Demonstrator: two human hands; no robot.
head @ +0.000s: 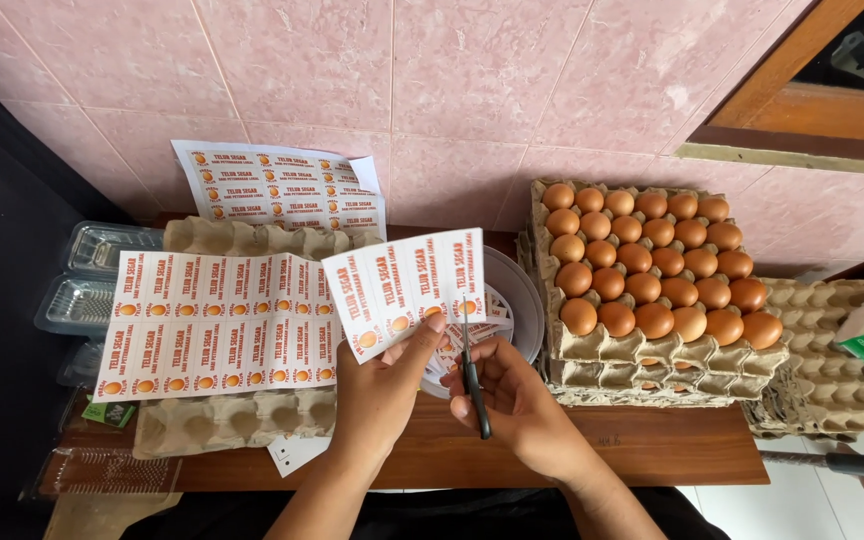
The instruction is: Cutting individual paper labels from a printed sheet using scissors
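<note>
Here the left hand (pixel 377 385) pinches a label strip (pixel 407 288); the right hand (pixel 517 400) grips scissors (pixel 472 365), blades half hidden behind the strip.

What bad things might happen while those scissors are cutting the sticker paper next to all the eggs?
1. The left hand pinches the label strip close to where the scissors in the right hand cut, so a finger might get nicked.
2. The cut might wander across a printed label instead of running between two.
3. The brown eggs sit on stacked trays beside the right elbow; a bump might crack some.
</note>
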